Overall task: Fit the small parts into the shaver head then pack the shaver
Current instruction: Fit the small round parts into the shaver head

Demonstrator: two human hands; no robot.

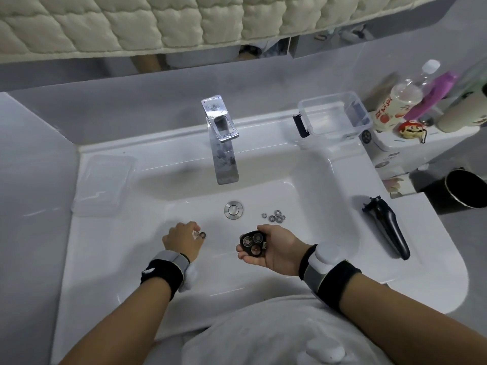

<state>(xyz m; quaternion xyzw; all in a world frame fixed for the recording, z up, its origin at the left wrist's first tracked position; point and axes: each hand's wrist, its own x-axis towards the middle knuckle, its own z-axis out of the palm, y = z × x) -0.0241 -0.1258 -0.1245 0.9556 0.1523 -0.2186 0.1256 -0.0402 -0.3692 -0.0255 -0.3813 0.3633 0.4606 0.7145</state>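
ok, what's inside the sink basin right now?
In the sink: the closed drain plug, a cluster of small shaver parts right of it, and one small round part at the left hand fingertips. Anything under either hand is hidden.

A white ceramic basin (168, 264) with a flat surround fills the area beneath the hands. Directly ahead of the hands, a chrome drain plug (233, 209) sits in the bowl; beyond it stands a chrome single-lever faucet (222, 138). Pale grey wall panels (31, 164) enclose the basin ahead and to the left. Further ahead, above the wall, runs a cream quilted surface (158, 19). To the far right, beyond the surround, a dark cylindrical bin (463, 189) stands on grey floor (471, 246). Lighting is dim and even.
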